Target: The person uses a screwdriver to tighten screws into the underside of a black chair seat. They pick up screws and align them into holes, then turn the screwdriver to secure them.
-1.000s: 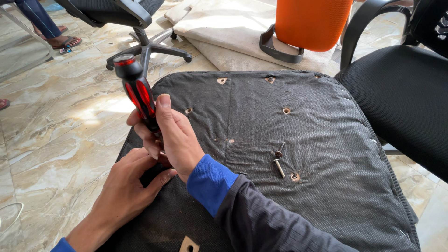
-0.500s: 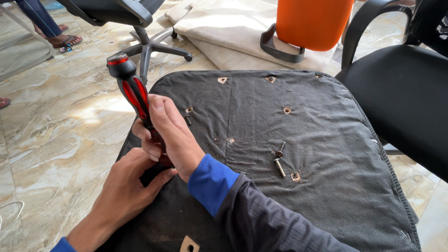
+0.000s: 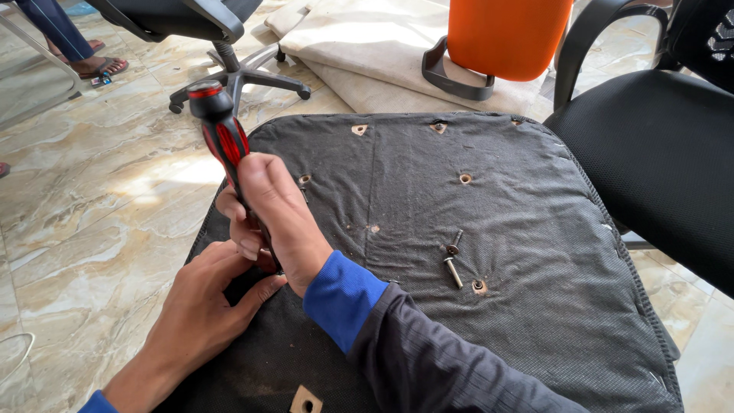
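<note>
My right hand (image 3: 277,218) grips a red and black screwdriver (image 3: 219,134) by the lower part of its handle, the handle top tilted up and to the left. The tip is hidden behind my fingers, near the left edge of an upturned chair seat (image 3: 520,306) covered in dark grey fabric. My left hand (image 3: 202,306) rests flat on the seat just below, fingers touching the spot where the screwdriver meets it. Two loose bolts (image 3: 453,258) lie on the seat right of centre, beside a screw hole (image 3: 479,286).
Several more holes dot the seat fabric. A black office chair (image 3: 657,160) stands at the right, another chair's wheeled base (image 3: 237,76) at the back left, an orange seat shell (image 3: 508,34) on beige cushions behind. A person's sandalled foot (image 3: 95,65) is at the far left. Marble floor all round.
The screwdriver handle has tipped a little further left and my right hand has shifted its grip slightly around it. My left hand has stayed in place.
</note>
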